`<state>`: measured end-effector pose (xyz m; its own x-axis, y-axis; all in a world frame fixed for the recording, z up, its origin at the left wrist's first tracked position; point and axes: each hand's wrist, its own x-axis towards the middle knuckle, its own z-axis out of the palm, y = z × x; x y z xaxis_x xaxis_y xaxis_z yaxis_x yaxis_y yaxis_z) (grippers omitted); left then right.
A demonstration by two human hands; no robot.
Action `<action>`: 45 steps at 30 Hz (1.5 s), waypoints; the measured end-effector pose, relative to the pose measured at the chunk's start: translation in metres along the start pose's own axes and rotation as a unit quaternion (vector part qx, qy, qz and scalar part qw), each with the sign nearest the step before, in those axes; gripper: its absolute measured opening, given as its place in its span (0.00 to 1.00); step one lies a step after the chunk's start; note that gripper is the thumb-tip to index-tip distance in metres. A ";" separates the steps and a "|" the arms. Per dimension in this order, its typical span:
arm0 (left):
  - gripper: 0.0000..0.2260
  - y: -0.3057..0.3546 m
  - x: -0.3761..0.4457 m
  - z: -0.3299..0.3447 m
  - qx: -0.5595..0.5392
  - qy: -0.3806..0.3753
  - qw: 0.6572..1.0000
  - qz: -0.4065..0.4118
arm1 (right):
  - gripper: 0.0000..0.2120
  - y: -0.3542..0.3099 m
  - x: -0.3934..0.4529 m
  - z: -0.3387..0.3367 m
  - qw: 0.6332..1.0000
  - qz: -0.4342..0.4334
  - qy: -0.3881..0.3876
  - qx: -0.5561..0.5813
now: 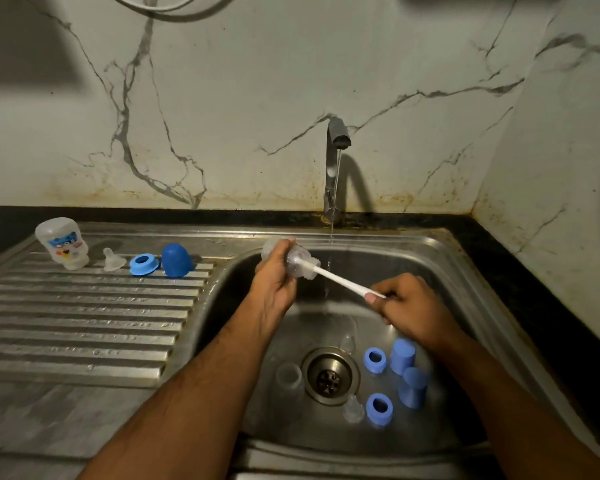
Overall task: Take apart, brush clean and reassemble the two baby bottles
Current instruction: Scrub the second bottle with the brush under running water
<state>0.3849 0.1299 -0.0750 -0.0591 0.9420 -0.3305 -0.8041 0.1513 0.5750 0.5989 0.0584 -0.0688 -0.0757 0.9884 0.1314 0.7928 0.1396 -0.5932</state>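
My left hand (274, 282) grips clear plastic bottle body (293, 259) over steel sink (440, 268); right hand (407, 306) pinches white brush handle (340, 280), bristles inside. Midway imo: printed bottle (62, 243), silicone teat (113, 259), blue ring (142, 265), blue cap (175, 260) on ribbed drainboard (84, 323); more blue parts (395, 375) in basin, unassembled.

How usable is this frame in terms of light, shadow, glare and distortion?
Head view: dim overall, with dark corners and a hard tap shadow on the wall; wide-angle bending curves the counter edge; glare streaks the draining board; the clear bottle in the left hand and the clear parts near the drain read faintly; the right hand and brush are sharp.
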 end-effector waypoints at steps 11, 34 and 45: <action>0.23 0.003 -0.003 0.000 -0.025 0.014 0.999 -0.026 | 0.15 0.005 0.002 0.001 0.986 0.041 -0.083 0.136; 0.15 -0.004 0.010 -0.008 -0.010 -0.003 1.000 -0.009 | 0.10 0.006 0.004 0.000 0.965 0.120 -0.129 0.193; 0.15 0.005 0.009 -0.009 -0.031 -0.001 0.999 -0.007 | 0.11 -0.001 0.007 0.005 0.961 0.154 -0.126 0.194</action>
<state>0.3753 0.1364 -0.0815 -0.0469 0.9402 -0.3374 -0.8400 0.1457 0.5226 0.5942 0.0658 -0.0709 -0.0562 0.9626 -0.2651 0.5196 -0.1986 -0.8310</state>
